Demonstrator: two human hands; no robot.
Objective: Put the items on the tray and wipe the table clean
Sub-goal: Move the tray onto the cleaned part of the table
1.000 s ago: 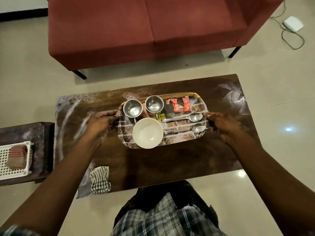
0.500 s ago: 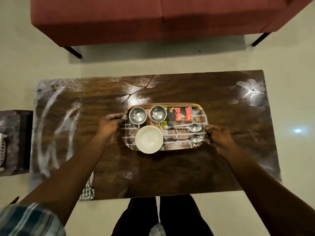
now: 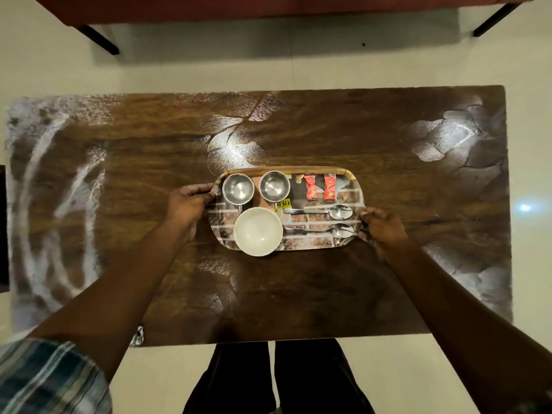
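Cropped, covered and unreadable

The red sofa (image 3: 268,7) is cropped by the top edge; a checked cloth (image 3: 138,336) peeks from behind the left forearm (image 3: 119,279); the sachets' (image 3: 310,188) print is too small to read; fingertips of the left hand (image 3: 188,201) and right hand (image 3: 383,227) are hidden at the tray (image 3: 313,168) rim.

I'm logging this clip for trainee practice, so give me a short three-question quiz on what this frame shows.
1. True or false: the left hand and the right hand each grip one end of the tray.
2. How many spoons lie on the tray?
3. Which item on the tray sits closest to the person? A) white bowl B) red sachets C) steel cups

Key: 1 true; 2 two; 3 A.
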